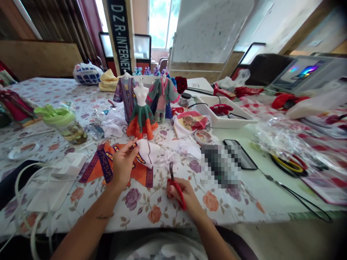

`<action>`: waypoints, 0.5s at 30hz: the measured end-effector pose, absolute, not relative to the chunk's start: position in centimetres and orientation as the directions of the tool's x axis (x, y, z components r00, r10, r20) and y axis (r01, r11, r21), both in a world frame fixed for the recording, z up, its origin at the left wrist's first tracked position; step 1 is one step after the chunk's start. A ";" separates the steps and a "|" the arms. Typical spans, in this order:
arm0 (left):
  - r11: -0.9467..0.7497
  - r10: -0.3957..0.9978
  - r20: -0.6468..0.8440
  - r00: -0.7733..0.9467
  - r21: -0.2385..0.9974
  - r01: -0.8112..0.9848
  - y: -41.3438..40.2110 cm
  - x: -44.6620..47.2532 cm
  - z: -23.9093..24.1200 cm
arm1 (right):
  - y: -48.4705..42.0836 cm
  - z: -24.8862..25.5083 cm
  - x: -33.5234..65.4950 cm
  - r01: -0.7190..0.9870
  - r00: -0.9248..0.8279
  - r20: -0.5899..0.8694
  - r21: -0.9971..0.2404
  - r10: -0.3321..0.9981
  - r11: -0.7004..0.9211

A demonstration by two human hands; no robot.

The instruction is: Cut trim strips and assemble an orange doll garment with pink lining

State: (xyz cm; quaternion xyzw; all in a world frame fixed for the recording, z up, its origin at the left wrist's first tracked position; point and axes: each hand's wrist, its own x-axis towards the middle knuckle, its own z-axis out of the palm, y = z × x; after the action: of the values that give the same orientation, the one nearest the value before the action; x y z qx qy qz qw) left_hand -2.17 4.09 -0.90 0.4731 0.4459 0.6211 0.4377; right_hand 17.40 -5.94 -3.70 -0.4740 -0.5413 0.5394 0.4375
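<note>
My left hand (125, 161) pinches a small white cloth piece (148, 151) with a dark patterned trim, held just above the table. Under that hand lies an orange doll garment (141, 175) with purple patterned bands, spread flat. Red-handled scissors (176, 190) are gripped in my right hand (187, 196), their dark tip pointing up and away from me, apart from the cloth. Beyond my hands a white doll mannequin (141, 92) stands upright in a green and orange skirt (142, 119). Two more dressed mannequins stand behind it, one in a purple robe (125, 95), one in a grey-green robe (163, 95).
White cables and a power strip (51, 184) lie at left, near a green-lidded jar (63, 124). Rolls of tape (203, 137), a pixelated item (221, 166), a phone (241, 155) with a strap and a white tray (227, 117) are at right. Crumpled plastic (284, 135) lies farther right.
</note>
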 end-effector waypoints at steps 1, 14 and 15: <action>-0.228 0.968 0.217 -0.126 0.971 -0.078 4.1 -2.2 -0.9 | -6.1 -3.6 17.2 0.053 -0.183 -0.055 -0.998 0.982 -0.046; 0.106 0.922 0.007 0.388 0.957 -0.271 2.4 -0.7 -0.3 | -3.3 -2.5 17.2 0.194 0.046 0.035 -0.981 0.998 0.025; 0.086 0.932 0.030 0.361 0.950 -0.301 2.2 -0.6 0.2 | -2.8 -2.3 16.5 0.174 0.020 0.070 -0.983 0.997 0.066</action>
State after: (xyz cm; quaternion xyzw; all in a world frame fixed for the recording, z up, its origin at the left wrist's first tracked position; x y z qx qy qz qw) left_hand -0.64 2.16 0.20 0.4906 0.3213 0.4649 0.6633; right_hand 16.52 -2.77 -2.28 -0.5308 -0.5518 0.4307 0.4778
